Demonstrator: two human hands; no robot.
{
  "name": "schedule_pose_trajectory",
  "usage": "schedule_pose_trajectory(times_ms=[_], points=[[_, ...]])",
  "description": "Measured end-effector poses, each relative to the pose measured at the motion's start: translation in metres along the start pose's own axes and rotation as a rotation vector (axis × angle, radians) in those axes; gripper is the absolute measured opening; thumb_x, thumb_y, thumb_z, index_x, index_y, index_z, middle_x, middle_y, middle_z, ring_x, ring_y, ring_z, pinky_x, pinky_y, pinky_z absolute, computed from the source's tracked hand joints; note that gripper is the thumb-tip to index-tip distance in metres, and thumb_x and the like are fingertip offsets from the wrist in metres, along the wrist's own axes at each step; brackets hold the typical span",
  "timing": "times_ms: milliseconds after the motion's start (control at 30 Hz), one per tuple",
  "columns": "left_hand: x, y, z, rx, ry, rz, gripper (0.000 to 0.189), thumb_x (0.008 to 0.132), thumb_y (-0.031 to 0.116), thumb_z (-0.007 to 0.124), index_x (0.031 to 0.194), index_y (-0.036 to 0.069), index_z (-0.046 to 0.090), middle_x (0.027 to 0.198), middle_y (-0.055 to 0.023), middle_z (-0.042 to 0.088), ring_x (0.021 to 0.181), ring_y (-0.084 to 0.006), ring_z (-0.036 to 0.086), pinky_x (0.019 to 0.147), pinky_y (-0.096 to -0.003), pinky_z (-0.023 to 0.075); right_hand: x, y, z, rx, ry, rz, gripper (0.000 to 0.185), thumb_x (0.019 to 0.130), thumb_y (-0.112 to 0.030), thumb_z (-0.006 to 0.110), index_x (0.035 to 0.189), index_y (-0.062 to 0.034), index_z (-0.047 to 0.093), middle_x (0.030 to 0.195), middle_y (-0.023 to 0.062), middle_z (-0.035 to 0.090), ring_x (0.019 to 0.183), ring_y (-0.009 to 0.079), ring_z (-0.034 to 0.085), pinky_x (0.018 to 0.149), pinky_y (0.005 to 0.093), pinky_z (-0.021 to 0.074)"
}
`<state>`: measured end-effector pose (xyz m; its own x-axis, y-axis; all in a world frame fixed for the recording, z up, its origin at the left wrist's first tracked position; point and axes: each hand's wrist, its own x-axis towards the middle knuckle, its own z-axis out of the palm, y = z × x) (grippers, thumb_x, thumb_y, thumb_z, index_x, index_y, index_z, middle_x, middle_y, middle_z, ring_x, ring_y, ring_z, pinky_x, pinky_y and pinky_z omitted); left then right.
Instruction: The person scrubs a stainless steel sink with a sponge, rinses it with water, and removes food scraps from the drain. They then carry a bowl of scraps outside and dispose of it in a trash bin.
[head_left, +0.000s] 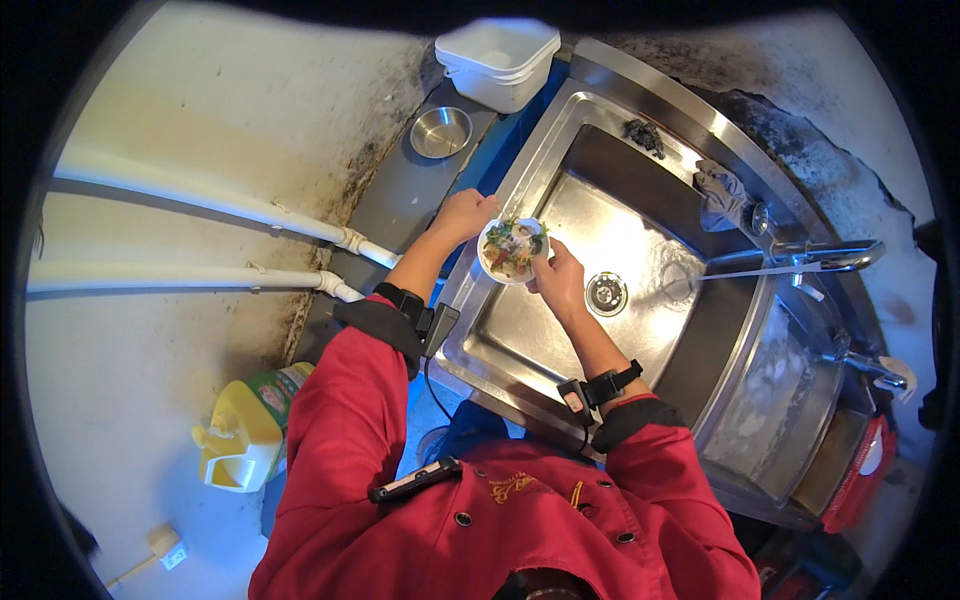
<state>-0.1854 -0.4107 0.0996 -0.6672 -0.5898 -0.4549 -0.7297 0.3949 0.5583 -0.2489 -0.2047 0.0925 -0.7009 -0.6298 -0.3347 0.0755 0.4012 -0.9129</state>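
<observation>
A small white bowl (484, 262) is held above the left edge of the stainless steel sink (510, 322). Mixed food (514, 241) with green leaves and reddish bits lies in it. My right hand (559, 277) grips the bowl's right side, thumb over the rim. Close to the bowl's upper left rim is my left hand (466, 214), its fingers curled; whether it touches the bowl I cannot tell. Water runs from the metal faucet (832, 253) into the sink's right part. A round drain strainer (606, 293) sits in the basin floor.
A shallow metal bowl (441, 133) and a white plastic bucket (499, 82) stand on the left ledge. Steel wool (643, 136) and a grey cloth (720, 196) lie on the sink's back rim. Right of it is a water-filled basin (765, 390). A yellow jug (244, 427) stands left.
</observation>
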Motion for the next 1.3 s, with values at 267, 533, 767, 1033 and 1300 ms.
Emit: schedule_pose_trajectory(times_ms=[267, 533, 767, 1033, 1300], points=[[-0.005, -0.001, 0.017, -1.109, -0.33, -0.037, 0.039, 0.095, 0.02, 0.058, 0.124, -0.003, 0.048, 0.106, -0.0183, 0.065, 0.097, -0.023, 0.063, 0.086, -0.0324, 0.0505, -0.011, 0.003, -0.015, 0.022, -0.096, -0.026, 0.044, 0.083, -0.008, 0.053, 0.125, 0.0019, 0.056, 0.066, 0.015, 0.064, 0.052, 0.0195, 0.066, 0.05, 0.0312, 0.0531], [-0.067, 0.026, 0.003, -0.434, -0.093, 0.379, 0.031, 0.089, 0.008, 0.059, 0.12, 0.004, 0.057, 0.106, -0.0144, 0.068, 0.1, -0.02, 0.065, 0.088, -0.0298, 0.0486, -0.015, 0.007, -0.017, 0.041, -0.1, 0.058, 0.042, 0.083, -0.008, 0.052, 0.124, 0.0026, 0.056, 0.068, 0.015, 0.066, 0.053, 0.0182, 0.066, 0.05, 0.0295, 0.0536], [-0.129, 0.036, 0.031, 0.524, 0.433, 0.943, 0.029, 0.074, 0.01, 0.06, 0.103, 0.005, 0.06, 0.076, -0.0054, 0.058, 0.074, -0.0265, 0.06, 0.068, -0.0359, 0.0483, -0.015, 0.005, 0.0, 0.159, -0.083, 0.095, 0.038, 0.088, -0.011, 0.056, 0.124, 0.0009, 0.056, 0.067, 0.0124, 0.065, 0.055, 0.0175, 0.066, 0.05, 0.0291, 0.0533], [-0.141, 0.017, 0.031, 0.188, 0.524, 0.875, 0.016, 0.076, 0.008, 0.058, 0.092, 0.005, 0.06, 0.08, -0.0085, 0.059, 0.081, -0.0282, 0.057, 0.072, -0.0404, 0.0477, -0.022, -0.009, 0.018, 0.138, -0.119, 0.091, 0.038, 0.089, -0.01, 0.055, 0.125, 0.0026, 0.055, 0.073, 0.0128, 0.066, 0.056, 0.0172, 0.066, 0.049, 0.0282, 0.0532], [-0.076, -0.05, -0.032, 0.475, 0.685, 0.204, 0.04, 0.079, 0.029, 0.069, 0.106, 0.002, 0.058, 0.096, -0.0122, 0.059, 0.094, -0.0321, 0.055, 0.078, -0.0444, 0.046, -0.023, -0.001, 0.029, 0.168, -0.1, 0.062, 0.042, 0.086, -0.008, 0.051, 0.126, 0.0047, 0.053, 0.075, 0.0143, 0.066, 0.056, 0.0192, 0.066, 0.05, 0.0294, 0.0551]])
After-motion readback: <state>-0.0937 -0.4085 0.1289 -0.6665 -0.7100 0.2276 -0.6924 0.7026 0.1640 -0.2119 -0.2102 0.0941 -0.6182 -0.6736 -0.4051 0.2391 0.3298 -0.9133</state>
